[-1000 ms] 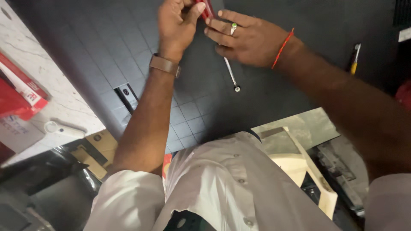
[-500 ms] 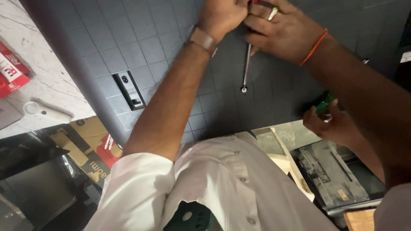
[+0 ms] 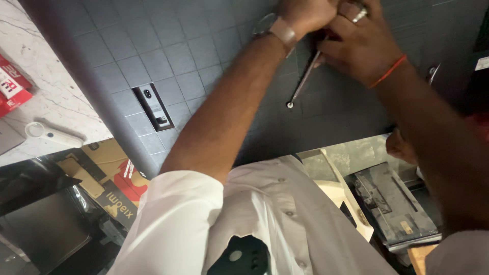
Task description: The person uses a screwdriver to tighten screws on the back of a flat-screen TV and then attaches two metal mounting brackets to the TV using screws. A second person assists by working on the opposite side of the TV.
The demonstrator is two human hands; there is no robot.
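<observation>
left hand (image 3: 305,15) and right hand (image 3: 359,43) both closed around the top of a slim metal tool (image 3: 301,85). shaft slants down-left out of the grip, tip over the dark gridded mat (image 3: 168,56). another person's hand (image 3: 400,147) lower right.

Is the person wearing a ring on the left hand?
No, the ring sits on a finger of the right hand, while the left hand shows only a wristwatch at the wrist.

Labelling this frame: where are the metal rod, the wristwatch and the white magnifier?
metal rod (image 3: 301,86), head view, mid-shaft.
wristwatch (image 3: 277,28), head view, strap on the wrist.
white magnifier (image 3: 53,135), head view, handle.
</observation>
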